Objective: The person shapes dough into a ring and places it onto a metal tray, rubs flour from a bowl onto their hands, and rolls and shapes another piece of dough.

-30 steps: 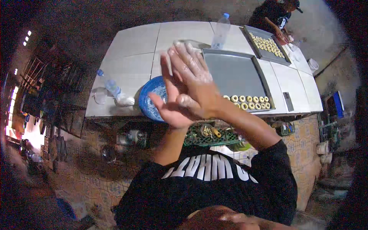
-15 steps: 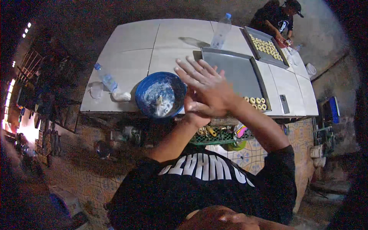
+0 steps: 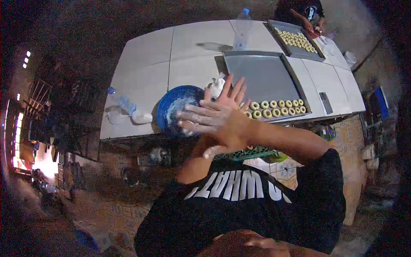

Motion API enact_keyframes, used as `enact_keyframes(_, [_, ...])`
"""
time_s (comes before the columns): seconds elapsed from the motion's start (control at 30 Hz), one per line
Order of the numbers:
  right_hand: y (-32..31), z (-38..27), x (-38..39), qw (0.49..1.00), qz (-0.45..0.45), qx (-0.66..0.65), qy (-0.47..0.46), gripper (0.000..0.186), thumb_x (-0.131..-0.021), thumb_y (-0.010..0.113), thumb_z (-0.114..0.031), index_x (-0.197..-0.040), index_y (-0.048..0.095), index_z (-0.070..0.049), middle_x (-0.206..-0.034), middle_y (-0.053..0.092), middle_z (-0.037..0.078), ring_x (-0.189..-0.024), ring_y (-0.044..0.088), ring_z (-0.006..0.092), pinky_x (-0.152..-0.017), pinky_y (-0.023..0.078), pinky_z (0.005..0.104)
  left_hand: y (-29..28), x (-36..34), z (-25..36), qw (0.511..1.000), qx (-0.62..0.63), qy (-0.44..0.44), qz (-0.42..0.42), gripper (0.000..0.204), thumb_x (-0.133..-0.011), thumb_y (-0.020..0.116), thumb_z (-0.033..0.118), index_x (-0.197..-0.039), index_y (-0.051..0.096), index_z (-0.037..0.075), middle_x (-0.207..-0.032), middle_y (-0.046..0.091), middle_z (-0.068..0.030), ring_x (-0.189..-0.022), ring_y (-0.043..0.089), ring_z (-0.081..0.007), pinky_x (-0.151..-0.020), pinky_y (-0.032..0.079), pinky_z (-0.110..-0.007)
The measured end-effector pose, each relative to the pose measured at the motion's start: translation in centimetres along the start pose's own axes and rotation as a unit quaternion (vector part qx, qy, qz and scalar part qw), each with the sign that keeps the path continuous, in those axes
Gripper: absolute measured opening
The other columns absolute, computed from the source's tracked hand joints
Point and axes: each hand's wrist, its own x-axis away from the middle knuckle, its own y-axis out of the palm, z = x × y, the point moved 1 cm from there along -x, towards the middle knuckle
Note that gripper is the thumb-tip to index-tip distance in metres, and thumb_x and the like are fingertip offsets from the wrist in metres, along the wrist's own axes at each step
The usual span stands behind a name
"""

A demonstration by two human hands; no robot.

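My right hand (image 3: pixel 214 122) lies across my left hand (image 3: pixel 233 95) above the table's near edge. The hands overlap, with white powder on the right one's fingers. Both have their fingers stretched out, and I see nothing held in either. Under the right fingertips is a blue basin (image 3: pixel 165 112) with white residue inside. A crumpled white thing (image 3: pixel 218 85), possibly a bag, shows beside the left fingers. To the right, a grey metal tray (image 3: pixel 261 73) holds rows of ring-shaped dough pieces (image 3: pixel 274 112) along its near side.
Left of the basin lie a clear bottle (image 3: pixel 124 103) and a white bag (image 3: pixel 141 117). Another bottle (image 3: pixel 242 30) stands behind the tray. A phone (image 3: pixel 326 103) lies at the right. Far right, a person (image 3: pixel 306 19) works beside a second tray (image 3: pixel 295 51) of dough rings.
My right hand has slid left and nearer across the left hand, whose spread fingers now show. The white crumpled thing and more dough rings have come into sight. The view has shifted slightly.
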Motion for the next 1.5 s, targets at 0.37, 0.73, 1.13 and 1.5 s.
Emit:
enact_keyframes(0.37, [0.2, 0.1, 0.0, 0.996, 0.036, -0.075, -0.019, 0.094, -0.095, 0.047, -0.073, -0.158, 0.037, -0.004, -0.168, 0.026, 0.022, -0.155, 0.024, 0.0429, -0.125, 0.020, 0.0575, 0.8, 0.8, 1.0, 0.997, 0.056, 0.029, -0.049, 0.074, -0.105, 0.034, 0.063, -0.163, 0.029, 0.017, -0.170, 0.025, -0.0120, -0.156, 0.026, -0.0282, -0.127, 0.017, -0.055])
enact_keyframes(0.73, [0.9, 0.8, -1.8, 0.993, 0.042, -0.113, 0.000, 0.095, -0.097, 0.040, -0.075, -0.161, 0.032, -0.006, -0.169, 0.021, 0.024, -0.154, 0.024, 0.0456, -0.123, 0.021, 0.0602, 1.3, 1.1, 0.2, 0.990, -0.120, 0.047, -0.062, 0.099, -0.092, 0.029, 0.086, -0.168, 0.015, 0.024, -0.174, 0.013, -0.0087, -0.160, 0.011, -0.0265, -0.127, 0.006, -0.054])
enact_keyframes(1.13, [0.6, 0.2, -2.0, 0.997, -0.003, -0.073, 0.022, 0.096, -0.095, 0.043, -0.076, -0.163, 0.028, -0.009, -0.170, 0.019, 0.023, -0.157, 0.016, 0.0445, -0.126, 0.017, 0.0572, -2.4, 0.6, 1.3, 0.991, -0.036, 0.116, -0.057, 0.089, -0.098, 0.037, 0.075, -0.166, 0.022, 0.018, -0.172, 0.020, -0.0041, -0.156, 0.023, -0.0240, -0.126, 0.019, -0.052])
enact_keyframes(1.5, [0.9, 1.5, -3.7, 0.992, 0.006, -0.122, 0.015, 0.095, -0.096, 0.047, -0.072, -0.163, 0.028, -0.007, -0.169, 0.020, 0.025, -0.156, 0.019, 0.0450, -0.127, 0.015, 0.0559, -1.3, 0.1, -1.8, 0.998, -0.048, 0.019, -0.039, 0.085, -0.099, 0.024, 0.077, -0.168, 0.013, 0.027, -0.174, 0.011, -0.0104, -0.160, 0.012, -0.0270, -0.125, 0.015, -0.059])
